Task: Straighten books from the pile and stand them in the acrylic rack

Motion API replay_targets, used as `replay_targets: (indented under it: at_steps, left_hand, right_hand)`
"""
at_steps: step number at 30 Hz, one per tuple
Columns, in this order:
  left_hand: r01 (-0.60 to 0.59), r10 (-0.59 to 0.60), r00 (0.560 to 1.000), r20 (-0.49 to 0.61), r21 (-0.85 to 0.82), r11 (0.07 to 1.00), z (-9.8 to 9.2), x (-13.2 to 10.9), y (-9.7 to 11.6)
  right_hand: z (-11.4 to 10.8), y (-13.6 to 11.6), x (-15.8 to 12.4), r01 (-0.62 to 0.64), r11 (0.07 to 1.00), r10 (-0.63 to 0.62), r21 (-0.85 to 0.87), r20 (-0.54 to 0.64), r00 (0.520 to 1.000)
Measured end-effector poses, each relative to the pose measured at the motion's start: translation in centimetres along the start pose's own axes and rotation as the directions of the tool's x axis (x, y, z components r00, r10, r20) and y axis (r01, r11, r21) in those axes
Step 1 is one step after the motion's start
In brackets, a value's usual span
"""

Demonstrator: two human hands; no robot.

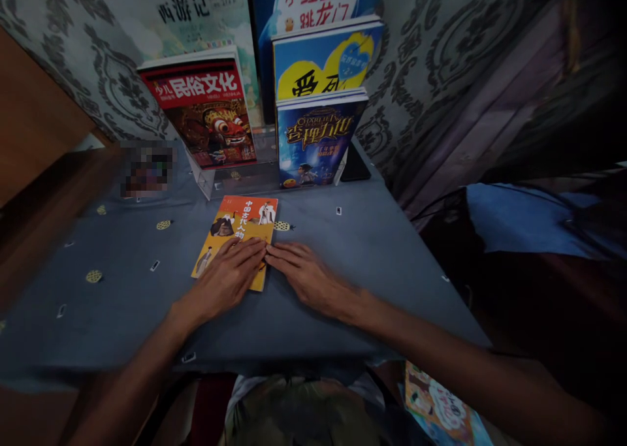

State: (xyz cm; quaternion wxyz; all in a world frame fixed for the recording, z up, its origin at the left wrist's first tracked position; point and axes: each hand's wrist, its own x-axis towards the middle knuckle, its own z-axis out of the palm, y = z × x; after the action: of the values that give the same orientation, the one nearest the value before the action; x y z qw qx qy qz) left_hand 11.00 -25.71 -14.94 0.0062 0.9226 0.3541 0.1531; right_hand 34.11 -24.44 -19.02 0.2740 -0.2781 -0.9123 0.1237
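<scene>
A small orange and yellow book (230, 221) with white Chinese lettering and painted figures lies closed on the blue-grey tablecloth. My left hand (232, 270) rests flat across its lower half, fingers stretched out and covering part of the cover. At the book's right edge, my right hand (306, 273) lies with fingers extended, their tips meeting the left fingertips. Neither hand grasps anything.
Behind stands a clear display rack (249, 181) holding a red-and-black book (210, 116) and a dark blue book (318, 142). Taller books lean behind these. A dark flat object (356, 165) lies right of the rack. Colourful books (438, 400) sit below the table's front edge.
</scene>
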Motion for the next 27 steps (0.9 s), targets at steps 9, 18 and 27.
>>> replay_targets:
  at_steps: [9, 18, 27]
  left_hand:
    - [0.033, -0.033, 0.999, -0.007, 0.015, 0.999, -0.3, -2.3, 2.3]
    - [0.072, -0.066, 0.994, -0.090, 0.057, 0.996, -0.1, -4.4, 4.8]
    - [0.137, -0.135, 0.983, -0.127, 0.010, 0.990, 0.4, -5.2, 5.9]
  right_hand:
    - [-0.5, -2.1, -1.0, 0.057, 0.998, -0.056, -0.031, 0.053, 0.997]
    - [-1.1, -3.4, -1.6, 0.117, 0.993, -0.117, -0.002, 0.075, 0.990]
    - [-1.2, -3.5, -1.5, 0.135, 0.990, -0.130, -0.051, 0.097, 0.987]
